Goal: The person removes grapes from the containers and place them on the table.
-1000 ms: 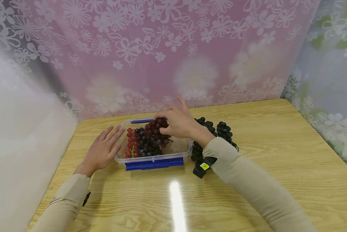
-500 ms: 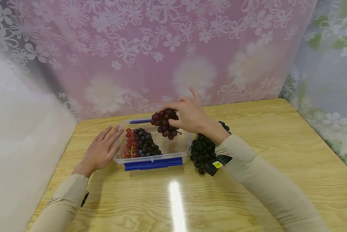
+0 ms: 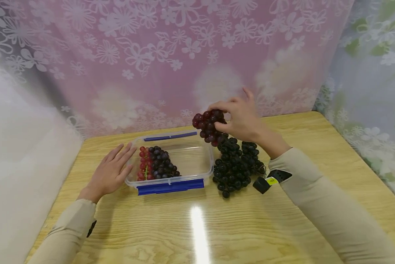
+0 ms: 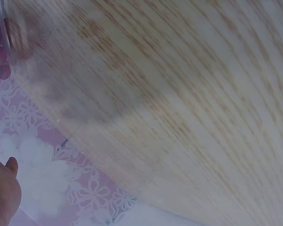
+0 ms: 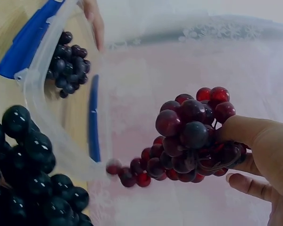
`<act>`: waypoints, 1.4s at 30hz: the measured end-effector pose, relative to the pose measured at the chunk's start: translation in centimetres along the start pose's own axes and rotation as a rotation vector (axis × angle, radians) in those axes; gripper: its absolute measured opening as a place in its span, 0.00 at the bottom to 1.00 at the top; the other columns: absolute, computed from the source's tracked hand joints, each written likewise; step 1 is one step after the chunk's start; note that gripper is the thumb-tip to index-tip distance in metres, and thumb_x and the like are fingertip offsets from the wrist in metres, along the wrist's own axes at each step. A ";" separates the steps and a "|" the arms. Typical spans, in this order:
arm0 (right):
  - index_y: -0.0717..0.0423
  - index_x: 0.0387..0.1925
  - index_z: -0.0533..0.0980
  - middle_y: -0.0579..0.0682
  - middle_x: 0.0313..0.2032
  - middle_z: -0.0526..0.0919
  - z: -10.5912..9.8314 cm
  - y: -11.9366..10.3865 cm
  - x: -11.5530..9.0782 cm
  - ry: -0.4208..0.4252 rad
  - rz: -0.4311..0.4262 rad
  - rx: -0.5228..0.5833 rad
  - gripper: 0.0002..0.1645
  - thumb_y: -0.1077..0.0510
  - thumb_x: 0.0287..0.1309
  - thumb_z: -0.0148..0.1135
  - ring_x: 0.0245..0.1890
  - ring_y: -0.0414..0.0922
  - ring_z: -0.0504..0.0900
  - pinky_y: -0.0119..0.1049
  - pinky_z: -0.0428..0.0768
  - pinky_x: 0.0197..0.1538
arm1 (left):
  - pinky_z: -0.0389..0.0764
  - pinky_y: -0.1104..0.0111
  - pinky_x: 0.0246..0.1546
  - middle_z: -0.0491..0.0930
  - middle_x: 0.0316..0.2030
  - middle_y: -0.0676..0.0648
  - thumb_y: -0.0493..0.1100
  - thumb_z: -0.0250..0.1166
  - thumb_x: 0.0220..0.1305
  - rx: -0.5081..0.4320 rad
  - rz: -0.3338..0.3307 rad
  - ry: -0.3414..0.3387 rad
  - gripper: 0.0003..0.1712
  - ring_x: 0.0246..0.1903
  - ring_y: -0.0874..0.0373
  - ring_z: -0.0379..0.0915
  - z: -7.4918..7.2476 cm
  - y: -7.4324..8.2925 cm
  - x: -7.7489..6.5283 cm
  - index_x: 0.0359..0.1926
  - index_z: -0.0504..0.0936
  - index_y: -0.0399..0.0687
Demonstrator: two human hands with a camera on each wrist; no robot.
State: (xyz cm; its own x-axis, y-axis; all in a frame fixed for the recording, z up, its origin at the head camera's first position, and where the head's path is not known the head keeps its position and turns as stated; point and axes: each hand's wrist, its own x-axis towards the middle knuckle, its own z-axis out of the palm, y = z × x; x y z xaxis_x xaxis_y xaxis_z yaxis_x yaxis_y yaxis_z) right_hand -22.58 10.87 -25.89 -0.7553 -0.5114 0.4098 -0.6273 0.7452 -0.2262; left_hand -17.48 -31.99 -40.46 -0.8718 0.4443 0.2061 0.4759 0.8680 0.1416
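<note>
My right hand (image 3: pixel 241 117) pinches a bunch of dark red grapes (image 3: pixel 208 125) between thumb and fingers, held up beyond the right back corner of a clear plastic box (image 3: pixel 197 161). In the right wrist view the red bunch (image 5: pixel 188 136) hangs from that grip, its tip trailing left. My left hand (image 3: pixel 109 172) has its fingers straight, resting on the box's left rim. Inside the box, a bright red bunch (image 3: pixel 142 167) lies along the left wall with a blue-black bunch (image 3: pixel 162 161) beside it. The left wrist view shows mostly table and part of the left hand (image 4: pixel 2 188).
Black grape bunches (image 3: pixel 231 168) lie on the wooden table (image 3: pixel 151 227) just right of the box. Blue clip flaps (image 3: pixel 171 187) stick out at the box's front and back. A pink floral curtain (image 3: pixel 171 73) hangs behind the table.
My right hand has lifted the dark red bunch out of the box and carried it up and to the right. The left hand has stayed at the box's left side.
</note>
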 end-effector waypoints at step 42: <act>0.48 0.48 0.81 0.56 0.40 0.84 -1.2 13.9 -11.5 -0.001 0.024 -0.089 0.22 0.60 0.46 0.72 0.45 0.59 0.72 0.66 0.33 0.64 | 0.49 0.41 0.64 0.49 0.73 0.46 0.47 0.53 0.71 -0.012 -0.014 0.015 0.33 0.71 0.44 0.40 -0.1 0.2 -0.2 0.74 0.56 0.51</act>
State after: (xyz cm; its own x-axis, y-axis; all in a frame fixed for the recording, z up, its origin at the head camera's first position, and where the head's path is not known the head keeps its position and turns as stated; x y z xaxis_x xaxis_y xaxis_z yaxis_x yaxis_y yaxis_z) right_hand -22.38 27.64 -32.68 -0.7704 -0.4929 0.4044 -0.5893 0.7925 -0.1568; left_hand -17.22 -31.88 -40.35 -0.8767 0.4286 0.2183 0.4649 0.8715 0.1560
